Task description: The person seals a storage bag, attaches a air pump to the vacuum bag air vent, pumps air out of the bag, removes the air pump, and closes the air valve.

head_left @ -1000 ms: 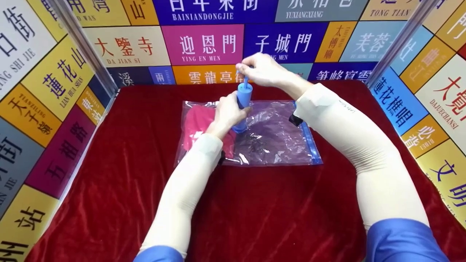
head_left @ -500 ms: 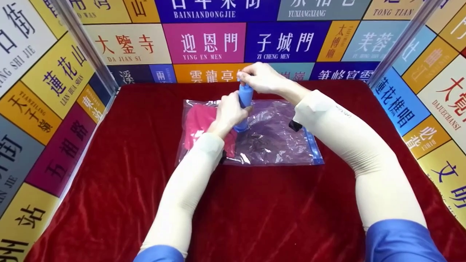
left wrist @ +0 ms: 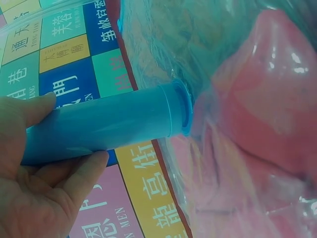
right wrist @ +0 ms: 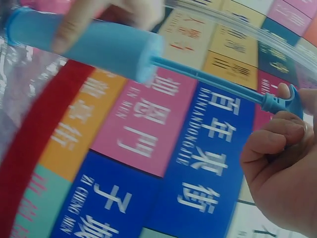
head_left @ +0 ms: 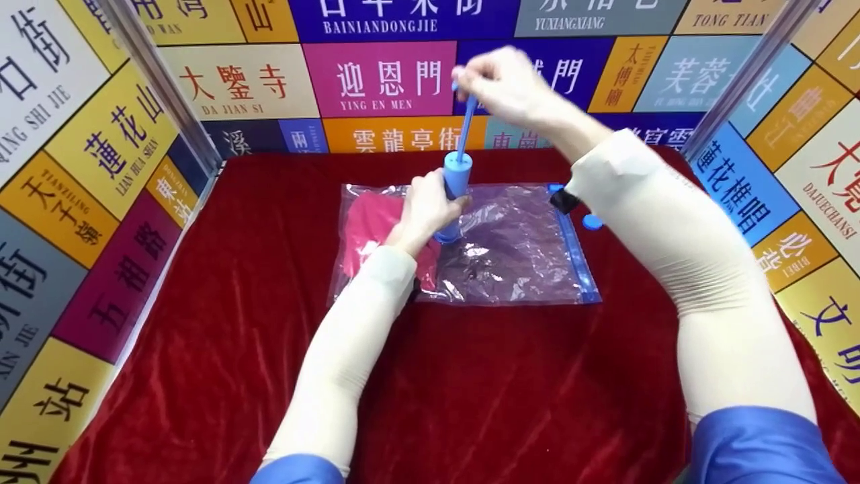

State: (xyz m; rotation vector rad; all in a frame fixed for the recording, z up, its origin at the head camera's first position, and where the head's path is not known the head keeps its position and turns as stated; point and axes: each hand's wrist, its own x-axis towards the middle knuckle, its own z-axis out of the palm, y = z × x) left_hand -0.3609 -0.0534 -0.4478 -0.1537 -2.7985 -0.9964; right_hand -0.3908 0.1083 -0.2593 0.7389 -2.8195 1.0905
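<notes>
Blue pump [head_left: 457, 176], one: barrel [left wrist: 116, 121] gripped in your left hand [head_left: 428, 203], base [left wrist: 187, 110] on clear bag [head_left: 521, 249]; handle [right wrist: 293, 102] above, gripped in your right hand [head_left: 502, 84].

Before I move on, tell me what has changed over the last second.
The right hand dipped, then rose higher, drawing the rod far out of the pump. A blue disc beside the bag came into view. Neither hand let go; the left hand still grips the pump, and the bag lies as it was.
</notes>
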